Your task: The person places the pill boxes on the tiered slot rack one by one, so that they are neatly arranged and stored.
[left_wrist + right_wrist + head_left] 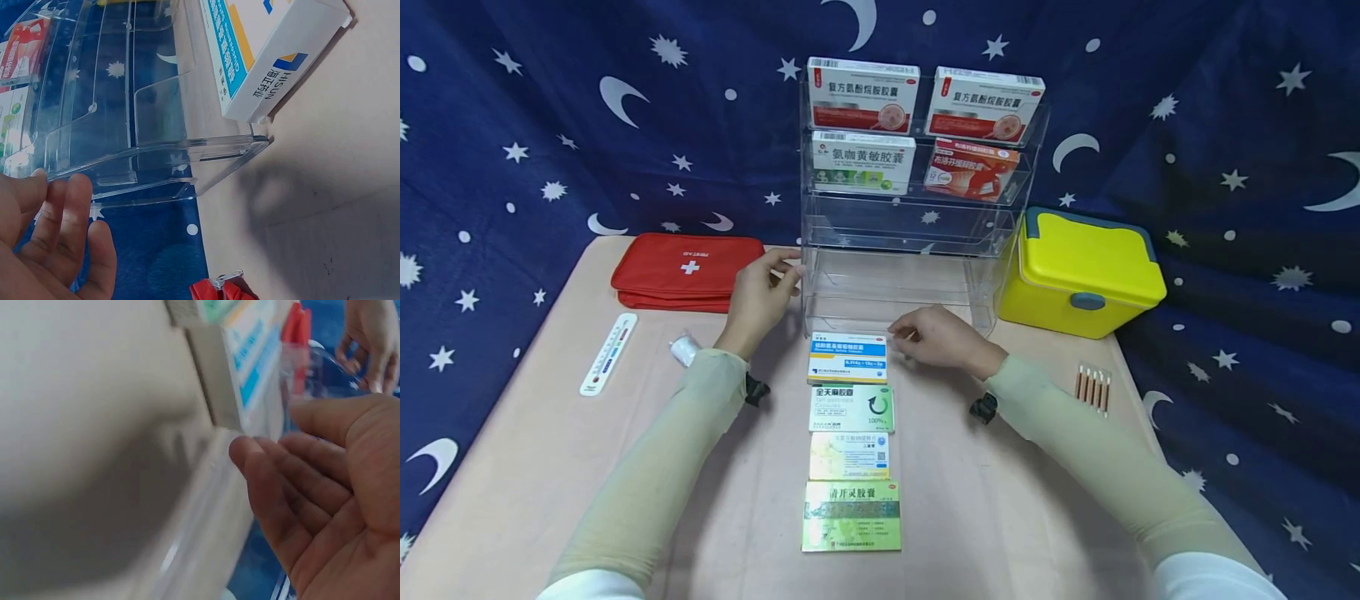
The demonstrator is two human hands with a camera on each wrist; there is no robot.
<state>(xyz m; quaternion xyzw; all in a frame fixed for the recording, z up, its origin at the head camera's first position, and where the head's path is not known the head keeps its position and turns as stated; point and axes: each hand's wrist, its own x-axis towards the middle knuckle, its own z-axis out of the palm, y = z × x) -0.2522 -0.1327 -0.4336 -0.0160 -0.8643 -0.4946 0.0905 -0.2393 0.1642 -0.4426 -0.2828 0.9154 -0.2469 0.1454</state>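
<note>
Left hand (pixel 758 296) resting against left wall of clear rack (pixel 895 275), fingers straight and relaxed, thumb and fingertips touching the front left edge; released, gripping nothing. Probably bracing the rack so it stays put on the counter (pixel 550 450). Left wrist view confirming: fingers (pixel 62 219) extended just beside the lowest acrylic lip, not wrapped round it.

Right hand (pixel 942 337) hovering palm-down just in front of the rack's bottom tier, fingertips pointing toward blue box (pixel 847 358). Fingers loosely curved, nothing pinched; released. Right wrist view blurred, showing open palm (pixel 325 487) close to the box edge and the rack lip; contact with the box not resolvable.

Blue box lying flat immediately left of right fingertips, nearest item to both hands, at head of a column of four boxes running back toward the body: green-white box (pixel 852 408), pale box (pixel 849 456), green box (pixel 851 516). Column lined up with the rack opening, likely staged for loading one at a time.

Upper two tiers already holding four boxes, faces outward; lower tiers standing vacant.

Beyond left hand: red pouch (pixel 688 268), thermometer (pixel 608 354), small white roll (pixel 685 348). Beyond right hand: yellow case (pixel 1078 271), vials (pixel 1093 387).
</note>
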